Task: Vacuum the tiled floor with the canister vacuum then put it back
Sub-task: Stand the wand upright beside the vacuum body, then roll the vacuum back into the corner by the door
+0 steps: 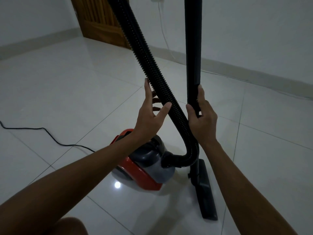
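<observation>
Head view: my left hand [149,114] is loosely cupped round the ribbed black hose [152,72], thumb and fingers touching it, not clenched. My right hand [201,117] grips the upright black wand [193,48]. The red and grey canister vacuum [144,165] sits on the white tiled floor [67,85] below my hands, floor head [205,192] just beside it. Black power cord [42,133] trails left. Wooden door [101,19] behind.
</observation>
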